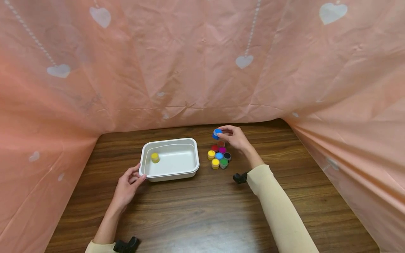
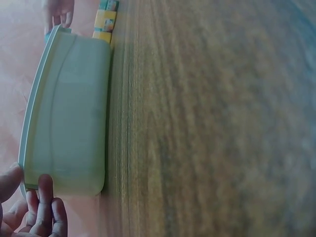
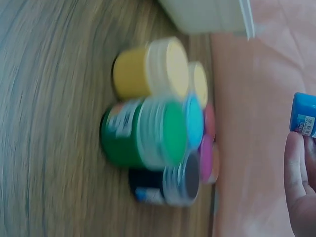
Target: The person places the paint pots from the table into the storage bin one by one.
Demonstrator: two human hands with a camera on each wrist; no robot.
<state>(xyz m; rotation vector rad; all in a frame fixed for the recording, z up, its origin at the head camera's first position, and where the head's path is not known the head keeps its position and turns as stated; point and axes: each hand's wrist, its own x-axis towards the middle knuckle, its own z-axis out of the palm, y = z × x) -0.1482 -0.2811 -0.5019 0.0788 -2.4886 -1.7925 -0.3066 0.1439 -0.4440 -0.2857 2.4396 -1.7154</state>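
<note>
A blue paint jar [image 1: 217, 134] is pinched in my right hand [image 1: 233, 136], raised above the table behind a cluster of paint jars. The right wrist view shows the same blue jar [image 3: 303, 114] with a printed label at the fingertips. My left hand [image 1: 128, 185] grips the near left corner of a white plastic tray [image 1: 171, 175], thumb on the rim and fingers against the outer wall. Inside the tray, near its left end, stands one yellow jar [image 1: 155, 157].
Right of the tray several jars stand close together: a green jar [image 1: 223, 163], a black jar [image 1: 227, 156], a purple jar [image 1: 222, 150], a red jar [image 1: 215, 148], plus yellow, light blue and brown ones. A pink curtain [image 1: 196, 70] hangs behind the wooden table [image 1: 190, 211].
</note>
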